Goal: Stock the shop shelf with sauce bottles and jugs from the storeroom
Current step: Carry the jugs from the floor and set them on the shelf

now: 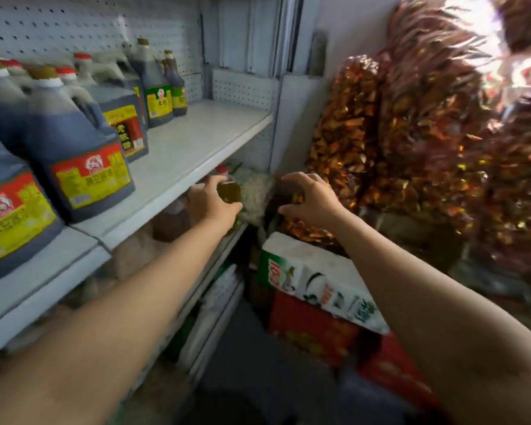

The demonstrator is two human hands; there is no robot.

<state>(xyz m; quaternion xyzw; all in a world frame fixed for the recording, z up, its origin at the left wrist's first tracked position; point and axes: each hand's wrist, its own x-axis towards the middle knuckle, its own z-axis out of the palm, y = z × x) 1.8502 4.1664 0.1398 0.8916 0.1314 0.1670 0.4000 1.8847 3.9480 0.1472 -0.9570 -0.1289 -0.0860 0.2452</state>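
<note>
shelf [196, 139]: matt painted metal; jugs [83, 154]: glossy plastic; snack bags [411, 142]: shiny crinkled film

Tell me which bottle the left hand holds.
The left hand holds the small yellow-green bottle with a red cap below the white shelf; the dark jugs stand untouched on it.

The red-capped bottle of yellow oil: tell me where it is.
In the head view, the oil bottle sits just under the white shelf, gripped by the left hand, with the right hand beside it.
</note>
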